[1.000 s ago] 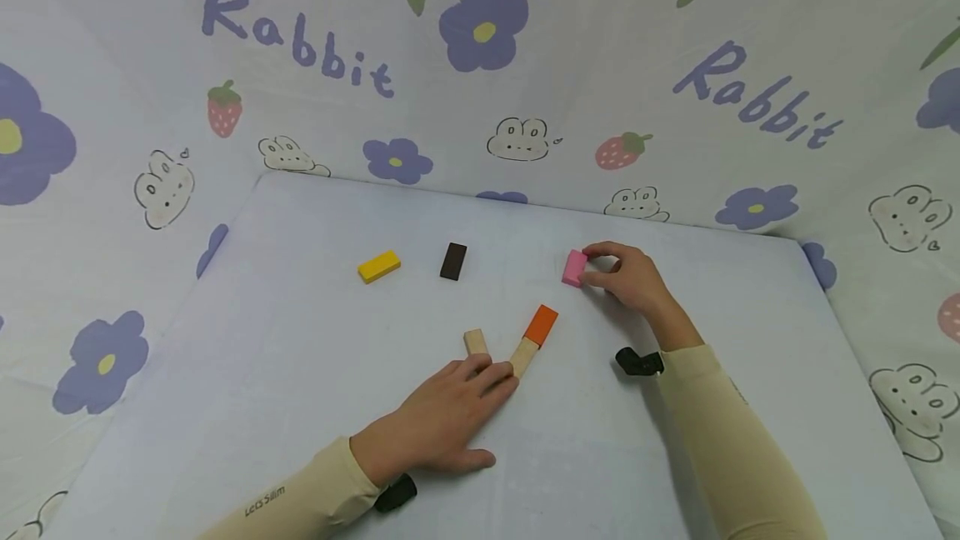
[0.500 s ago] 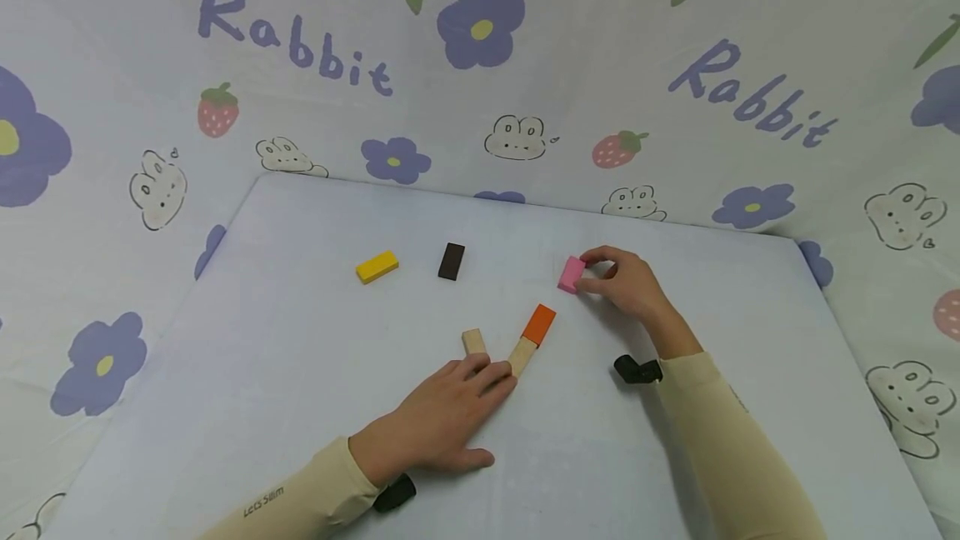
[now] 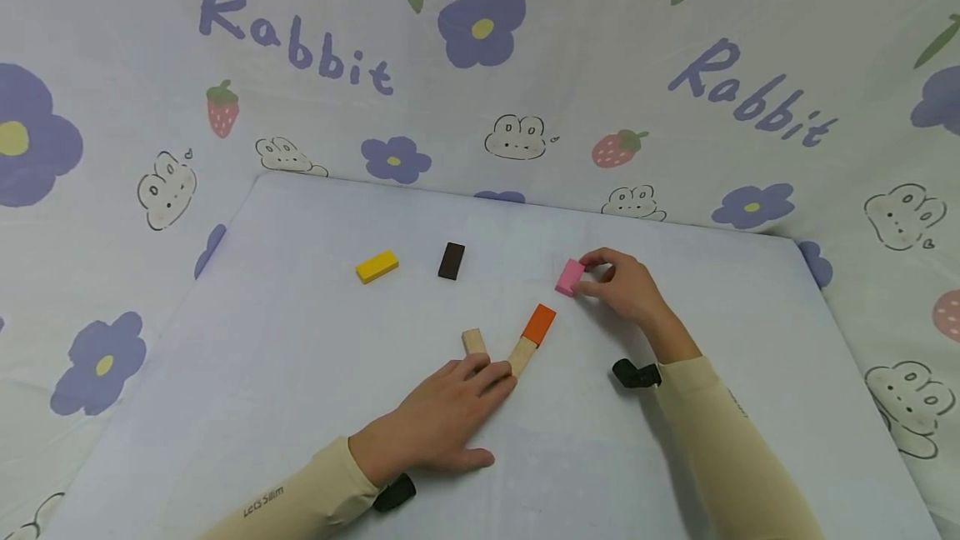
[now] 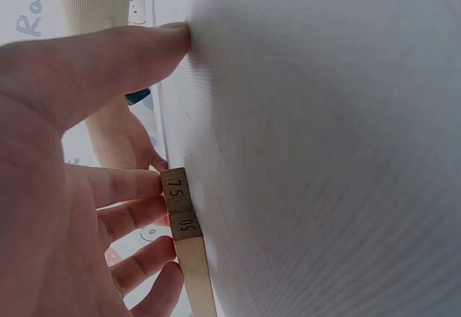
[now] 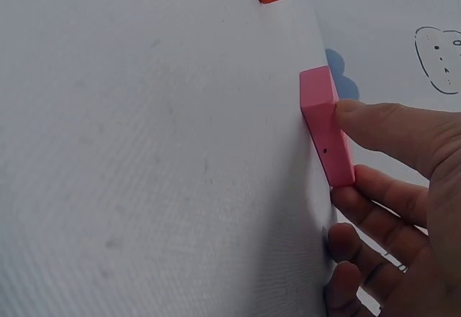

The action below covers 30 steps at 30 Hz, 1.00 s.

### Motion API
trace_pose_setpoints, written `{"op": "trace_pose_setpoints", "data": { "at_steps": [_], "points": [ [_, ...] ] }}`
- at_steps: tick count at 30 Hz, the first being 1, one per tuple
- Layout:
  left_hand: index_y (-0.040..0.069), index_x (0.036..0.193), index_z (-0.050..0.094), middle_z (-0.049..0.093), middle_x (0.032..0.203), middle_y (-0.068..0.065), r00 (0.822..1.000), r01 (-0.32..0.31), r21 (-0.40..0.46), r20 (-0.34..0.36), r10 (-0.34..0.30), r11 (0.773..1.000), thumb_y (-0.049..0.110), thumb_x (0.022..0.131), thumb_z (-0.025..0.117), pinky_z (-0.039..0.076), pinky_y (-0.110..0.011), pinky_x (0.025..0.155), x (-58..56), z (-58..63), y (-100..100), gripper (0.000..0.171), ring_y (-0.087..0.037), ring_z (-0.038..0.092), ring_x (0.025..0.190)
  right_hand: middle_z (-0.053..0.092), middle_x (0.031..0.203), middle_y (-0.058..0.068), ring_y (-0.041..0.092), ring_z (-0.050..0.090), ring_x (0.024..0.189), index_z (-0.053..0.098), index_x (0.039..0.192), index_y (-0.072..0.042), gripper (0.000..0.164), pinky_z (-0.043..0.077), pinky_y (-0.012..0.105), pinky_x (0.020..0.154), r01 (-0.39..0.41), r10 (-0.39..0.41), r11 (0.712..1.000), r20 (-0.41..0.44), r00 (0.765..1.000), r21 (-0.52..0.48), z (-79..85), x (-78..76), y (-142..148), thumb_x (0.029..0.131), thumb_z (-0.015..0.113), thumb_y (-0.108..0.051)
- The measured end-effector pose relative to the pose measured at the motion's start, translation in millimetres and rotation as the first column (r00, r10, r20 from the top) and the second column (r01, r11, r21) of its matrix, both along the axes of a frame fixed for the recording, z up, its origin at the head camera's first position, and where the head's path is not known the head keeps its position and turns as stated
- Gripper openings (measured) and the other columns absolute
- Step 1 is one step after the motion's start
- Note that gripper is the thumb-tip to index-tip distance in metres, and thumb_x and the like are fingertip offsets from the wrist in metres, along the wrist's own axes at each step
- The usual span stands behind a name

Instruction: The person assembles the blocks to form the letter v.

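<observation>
My right hand [image 3: 630,294] pinches a pink block [image 3: 568,277] by its ends between thumb and fingers, low over the white tabletop. In the right wrist view the pink block [image 5: 328,130] has a thumb on its near end. My left hand [image 3: 442,419] lies with extended fingers over plain wooden blocks, hiding part of them. One wooden block [image 3: 474,342] points up-left; another wooden block [image 3: 522,356] leads to an orange block [image 3: 539,326] at its far end. End faces marked 75 [image 4: 175,189] and 50 [image 4: 186,225] show beside the left fingertips.
A yellow block [image 3: 377,267] and a dark block [image 3: 452,261] lie farther back on the white tabletop [image 3: 300,340]. A printed cloth with rabbits and flowers [image 3: 300,48] rises behind and at the sides. Each wrist carries a small black device [image 3: 636,374].
My right hand has drawn the pink block slightly toward me and left, closer to the orange block, tilting it a little. The left hand and the other blocks have stayed put.
</observation>
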<state>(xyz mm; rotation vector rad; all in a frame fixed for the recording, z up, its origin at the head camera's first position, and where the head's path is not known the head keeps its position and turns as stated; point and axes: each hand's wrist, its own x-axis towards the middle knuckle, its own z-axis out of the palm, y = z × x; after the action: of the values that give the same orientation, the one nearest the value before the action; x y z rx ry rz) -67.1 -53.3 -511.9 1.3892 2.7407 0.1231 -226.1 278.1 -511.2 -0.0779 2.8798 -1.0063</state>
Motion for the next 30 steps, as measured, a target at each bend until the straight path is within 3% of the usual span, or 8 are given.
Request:
{"op": "trace_pose_setpoints", "data": {
  "at_steps": [30],
  "points": [
    [0.012,0.163,0.048,0.045,0.163,-0.004,1.0,0.012,-0.005,0.007,-0.012,1.0,0.06,0.093,0.078,0.04,-0.04,0.118,-5.2,2.7,-2.6,0.09,-0.025,0.039,0.144,0.067,0.12,0.012,0.031,0.054,0.105,0.071,0.135,-0.008,0.047,0.046,0.042,0.081,-0.068,0.067,0.998,-0.017,0.998,-0.006,5.4,11.9,-13.4,0.094,0.084,-0.025]
  ]
}}
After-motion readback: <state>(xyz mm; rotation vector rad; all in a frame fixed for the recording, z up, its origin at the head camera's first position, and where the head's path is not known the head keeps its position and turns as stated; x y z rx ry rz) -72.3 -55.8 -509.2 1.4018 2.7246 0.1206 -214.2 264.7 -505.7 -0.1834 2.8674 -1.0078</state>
